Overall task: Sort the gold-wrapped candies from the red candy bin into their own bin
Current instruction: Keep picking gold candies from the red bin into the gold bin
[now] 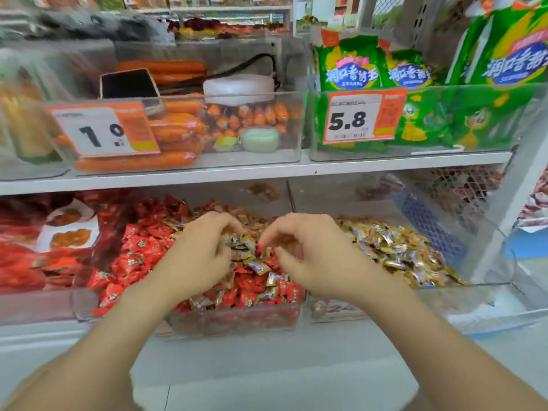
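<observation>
Both hands are seen over the red bin [237,320] on the lower shelf [178,180]. Red candies [139,250] fill it, with gold candies [252,258] mixed in at the middle and front. The left hand [201,250] is set on the pile, its grip curled round a few gold candies. The right hand [305,253] is just beside it, fingers bent down with the tips at the same cluster. Its grip is blurred, so whether anything is pinched cannot be told. The gold bin [462,295] stands directly right of the red bin and holds a heap of gold wrappers only. Above, sausages [175,129] and green packs [430,123] are stocked behind price tags [350,120].
</observation>
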The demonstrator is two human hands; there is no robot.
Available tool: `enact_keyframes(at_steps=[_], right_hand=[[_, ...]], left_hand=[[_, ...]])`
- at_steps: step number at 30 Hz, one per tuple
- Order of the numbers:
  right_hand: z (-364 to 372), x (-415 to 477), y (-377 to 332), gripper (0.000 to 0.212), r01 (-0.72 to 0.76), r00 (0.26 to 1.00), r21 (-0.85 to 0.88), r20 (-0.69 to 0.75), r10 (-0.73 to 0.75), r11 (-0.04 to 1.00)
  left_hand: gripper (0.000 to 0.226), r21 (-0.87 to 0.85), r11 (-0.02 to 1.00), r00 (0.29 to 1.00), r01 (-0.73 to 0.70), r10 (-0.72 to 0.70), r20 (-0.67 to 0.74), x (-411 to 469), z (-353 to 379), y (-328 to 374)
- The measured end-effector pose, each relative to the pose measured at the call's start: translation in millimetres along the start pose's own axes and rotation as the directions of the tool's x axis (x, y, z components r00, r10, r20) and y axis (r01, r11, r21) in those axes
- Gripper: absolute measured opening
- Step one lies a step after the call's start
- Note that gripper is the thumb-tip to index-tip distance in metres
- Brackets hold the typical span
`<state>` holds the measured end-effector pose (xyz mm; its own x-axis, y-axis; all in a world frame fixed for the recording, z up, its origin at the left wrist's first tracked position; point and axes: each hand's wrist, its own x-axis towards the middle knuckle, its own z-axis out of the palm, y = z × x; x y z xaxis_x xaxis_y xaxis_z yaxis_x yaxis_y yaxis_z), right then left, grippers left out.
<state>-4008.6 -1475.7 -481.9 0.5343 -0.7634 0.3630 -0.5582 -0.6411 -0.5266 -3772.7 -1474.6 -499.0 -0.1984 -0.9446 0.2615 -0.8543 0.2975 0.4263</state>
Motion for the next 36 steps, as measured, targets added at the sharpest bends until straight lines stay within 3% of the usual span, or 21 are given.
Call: enact_keyframes(at_steps=[2,5,7,11,14,18,21,23,28,32,36], right_hand=[[18,15,-4,0.029,0.064,0.99,-0.164,0.137,-0.041,0.984],[38,31,-7,0.036,0.043,0.959,-0.389,0.276,0.072,0.92],[42,38,-7,0.037,0.028,0.949,-0.42,0.296,0.107,0.907],[35,43,-5,0.026,-0.124,0.974,-0.246,0.153,0.165,0.961],[29,43,-3,0.017,-0.202,0.977,-0.202,0.032,0.212,0.958],[34,47,-2,0.008,-0.211,0.976,-0.189,0.009,0.216,0.959],[38,52,-8,0.044,-0.16,0.973,-0.214,0.129,0.19,0.964],[42,57,-7,0.052,-0.109,0.964,-0.283,0.205,0.171,0.953],[59,62,3,0.018,0.005,0.928,-0.478,0.33,0.174,0.878],[62,68,2,0.021,-0.071,0.941,-0.354,0.285,0.18,0.933],[59,72,-3,0.033,-0.199,0.955,-0.232,0.172,0.241,0.952]], left_hand=[[0.048,0.057,0.998,0.992,-0.027,0.019,0.128,-3,-9,-19],[0.063,0.09,0.993,0.957,-0.075,0.046,0.288,-6,-15,-35],[0.076,0.112,0.989,0.931,-0.094,0.047,0.362,-3,-13,-40],[0.052,0.193,0.964,0.919,-0.183,0.098,0.382,4,-2,-40],[0.035,0.148,0.974,0.903,-0.17,0.094,0.419,4,-2,-36],[0.017,0.073,0.988,0.941,-0.136,0.105,0.322,3,-8,-36],[0.018,-0.052,0.996,0.98,-0.078,0.086,0.179,0,-17,-37],[0.018,-0.146,0.989,0.992,-0.033,0.05,0.114,-1,-21,-39],[0.027,-0.302,0.947,0.99,0.113,-0.081,0.114,-2,-26,-41],[0.035,-0.417,0.871,0.964,0.259,-0.208,0.166,-1,-27,-36],[0.029,-0.338,0.923,0.98,0.182,-0.2,-0.019,-2,-32,-33]])
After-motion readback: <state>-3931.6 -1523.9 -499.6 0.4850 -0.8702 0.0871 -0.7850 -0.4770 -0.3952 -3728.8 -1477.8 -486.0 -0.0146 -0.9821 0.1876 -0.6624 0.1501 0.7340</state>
